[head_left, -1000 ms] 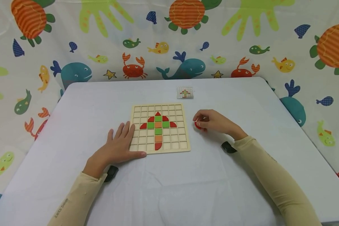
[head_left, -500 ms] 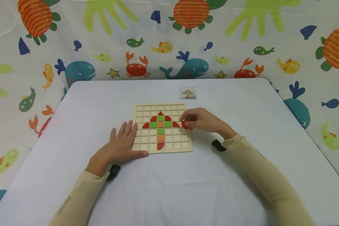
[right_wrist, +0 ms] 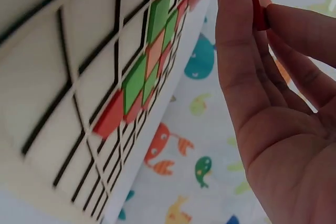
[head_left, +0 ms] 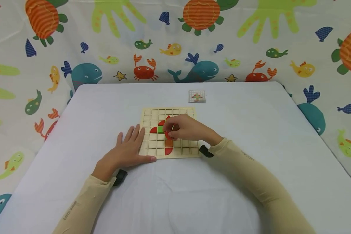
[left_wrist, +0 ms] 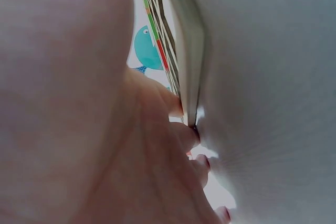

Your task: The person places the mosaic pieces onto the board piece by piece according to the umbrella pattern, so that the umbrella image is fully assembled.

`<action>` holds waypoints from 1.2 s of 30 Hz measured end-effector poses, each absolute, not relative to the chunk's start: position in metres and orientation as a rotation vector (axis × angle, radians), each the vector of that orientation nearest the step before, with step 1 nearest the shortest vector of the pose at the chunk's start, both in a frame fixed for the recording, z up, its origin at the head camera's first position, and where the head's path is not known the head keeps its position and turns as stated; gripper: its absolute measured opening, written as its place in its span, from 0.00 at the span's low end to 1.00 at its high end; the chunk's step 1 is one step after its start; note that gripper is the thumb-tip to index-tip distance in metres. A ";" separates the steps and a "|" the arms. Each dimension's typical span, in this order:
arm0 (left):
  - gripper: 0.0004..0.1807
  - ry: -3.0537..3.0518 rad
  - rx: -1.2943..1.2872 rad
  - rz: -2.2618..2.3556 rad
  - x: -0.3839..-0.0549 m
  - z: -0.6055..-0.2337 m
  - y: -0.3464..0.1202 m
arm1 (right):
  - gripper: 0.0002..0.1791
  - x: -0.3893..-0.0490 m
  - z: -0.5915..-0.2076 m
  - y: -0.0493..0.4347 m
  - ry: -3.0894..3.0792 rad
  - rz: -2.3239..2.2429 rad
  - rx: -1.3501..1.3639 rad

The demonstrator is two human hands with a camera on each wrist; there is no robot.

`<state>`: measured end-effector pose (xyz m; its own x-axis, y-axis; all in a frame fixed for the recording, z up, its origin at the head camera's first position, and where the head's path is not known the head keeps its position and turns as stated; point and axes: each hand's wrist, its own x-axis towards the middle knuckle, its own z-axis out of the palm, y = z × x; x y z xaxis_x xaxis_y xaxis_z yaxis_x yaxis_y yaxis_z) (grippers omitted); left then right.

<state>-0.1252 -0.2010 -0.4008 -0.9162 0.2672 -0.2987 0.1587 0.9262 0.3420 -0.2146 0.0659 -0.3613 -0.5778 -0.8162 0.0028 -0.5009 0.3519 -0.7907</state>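
My right hand is over the middle of a wooden grid board, pinching a small red tile between thumb and fingertip. In the right wrist view the tile is held apart from the board. Red, green and orange tiles lie in the grid as an arrow-like figure; my right hand covers part of it in the head view. A rounded red tile sits at the figure's bottom end. My left hand lies with fingers spread against the board's left edge, its thumb along the near left corner.
A small card printed with a similar figure lies behind the board. The white-covered table ends at a cloth backdrop with sea animals. A dark wrist device hangs under the right wrist, close to the board's right edge.
My right hand has carried the red tile leftward, from beside the board's right edge to above the figure's middle. The left hand keeps its place at the board.
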 end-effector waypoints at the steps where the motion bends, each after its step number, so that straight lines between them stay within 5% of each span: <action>1: 0.73 2.739 0.317 0.446 -0.125 -0.401 -0.200 | 0.08 -0.213 -0.363 0.062 2.239 -1.069 -1.178; 36: 0.71 2.741 0.343 0.451 -0.125 -0.398 -0.200 | 0.11 -0.188 -0.381 0.027 2.286 -0.661 -1.499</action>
<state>-0.1252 -0.2003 -0.3984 -0.9129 0.2868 -0.2904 0.1787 0.9205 0.3474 -0.1882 0.0268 -0.3808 -0.3932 -0.9192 -0.0193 -0.7672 0.3396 -0.5441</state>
